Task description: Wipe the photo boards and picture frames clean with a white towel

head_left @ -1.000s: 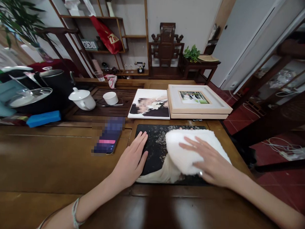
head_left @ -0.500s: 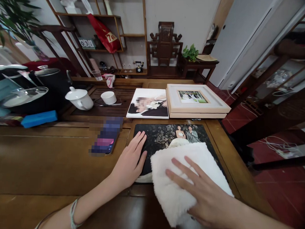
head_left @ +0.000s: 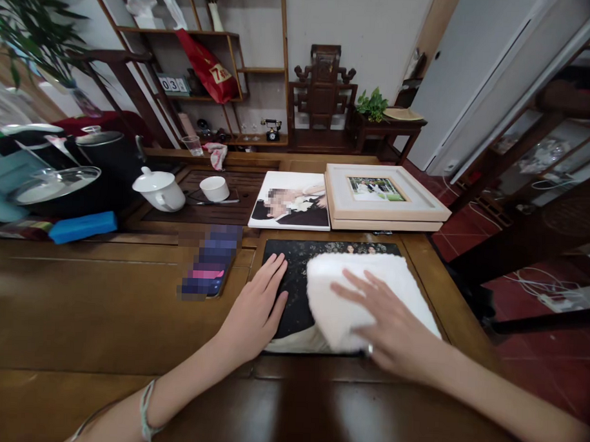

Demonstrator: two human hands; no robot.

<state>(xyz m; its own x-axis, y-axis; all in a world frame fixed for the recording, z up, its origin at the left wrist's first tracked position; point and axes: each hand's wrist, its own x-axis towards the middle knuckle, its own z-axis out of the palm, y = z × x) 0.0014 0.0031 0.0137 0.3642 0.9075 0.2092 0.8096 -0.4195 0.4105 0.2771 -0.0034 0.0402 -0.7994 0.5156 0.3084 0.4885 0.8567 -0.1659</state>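
Note:
A dark wedding photo panel [head_left: 291, 324] lies flat on the wooden table. On its left edge rests my left hand [head_left: 258, 303], fingers stretched out and holding nothing. A fluffy white cloth [head_left: 325, 306] covers much of the panel's right and middle parts, hiding most of the pictured couple. My right hand [head_left: 383, 321] presses on top of this cloth with spread fingers, slightly blurred; a ring shows at its lower side. Left of the panel is a phone [head_left: 209, 263], partly pixelated.
Behind the panel lie a white photo print [head_left: 295, 218] and stacked light wood frames [head_left: 387, 214]. Farther left stand a white lidded cup [head_left: 159, 190], a small white bowl [head_left: 214, 189], a blue block [head_left: 83, 227] and a glass-lidded pot [head_left: 59, 186]. The table's right edge drops to red floor.
My right hand and the white cloth have moved up the panel, away from me. The cloth now hides most of the couple and bares the panel's lower edge. My left hand keeps its place.

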